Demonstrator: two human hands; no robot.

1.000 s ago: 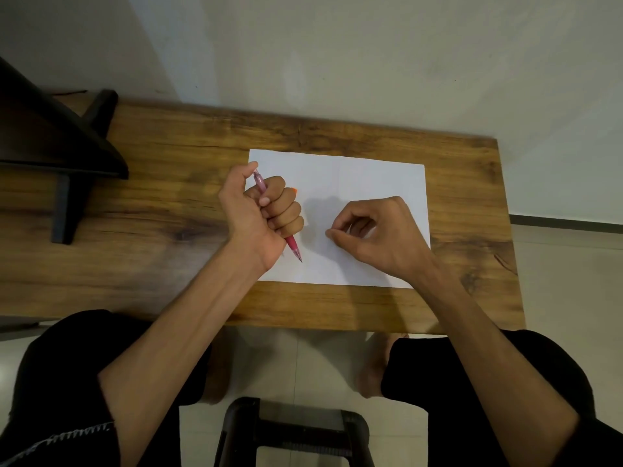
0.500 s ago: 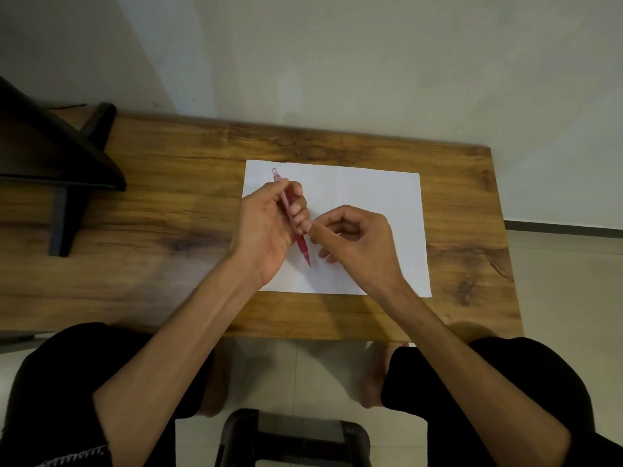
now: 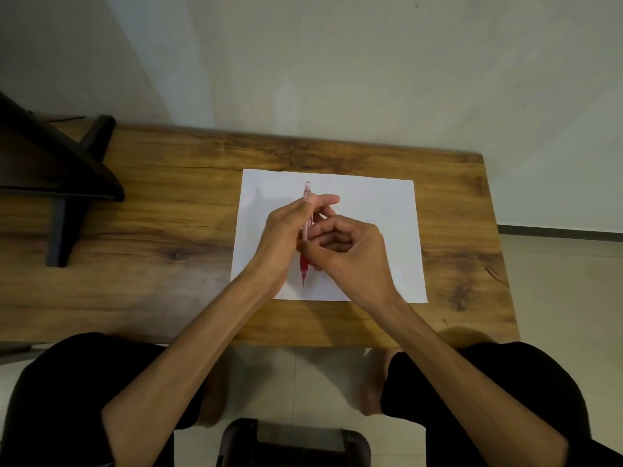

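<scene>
A white sheet of paper (image 3: 377, 203) lies on the wooden table (image 3: 168, 230). Above it a pink pen (image 3: 306, 237) stands almost along my line of sight, its cap end far and its tip near. My left hand (image 3: 286, 227) holds the upper barrel between thumb and fingers. My right hand (image 3: 344, 251) has curled fingers on the lower barrel, thumb and forefinger pinching it near the red grip. Both hands meet over the middle of the sheet.
A black monitor stand (image 3: 67, 203) occupies the table's left side. A pale wall runs behind the table. A dark stool (image 3: 293, 443) stands on the tiled floor between my knees. Bare wood lies right of the paper.
My right hand has moved left from the paper and taken hold of the pen. My left hand has loosened from a fist grip and turned the pen more upright.
</scene>
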